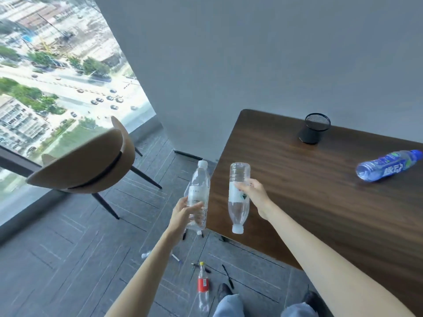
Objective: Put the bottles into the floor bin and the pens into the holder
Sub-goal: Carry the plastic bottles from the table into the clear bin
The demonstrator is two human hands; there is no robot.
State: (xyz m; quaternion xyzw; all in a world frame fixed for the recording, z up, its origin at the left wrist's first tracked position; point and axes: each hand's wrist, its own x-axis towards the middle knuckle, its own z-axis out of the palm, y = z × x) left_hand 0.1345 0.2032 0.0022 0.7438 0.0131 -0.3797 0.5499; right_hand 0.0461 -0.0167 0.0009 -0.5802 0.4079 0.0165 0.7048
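The left hand (183,212) is wrapped around a clear plastic water bottle with a white cap (198,193), held upright over the dark grey floor (68,259). At its 3 o'clock, the right hand (253,191) is clamped on a second clear bottle with a white label (238,197), cap pointing down, at the near corner of the dark wooden table (320,213). On the table, a blue-labelled bottle (388,168) lies at 2 o'clock and a black mesh pen holder (314,131) stands at 1 o'clock. At 6 o'clock, a red-labelled bottle with a yellow cap (203,287) and a black pen (227,276) lie on the floor. A tan chair (87,163) stands at 10 o'clock.
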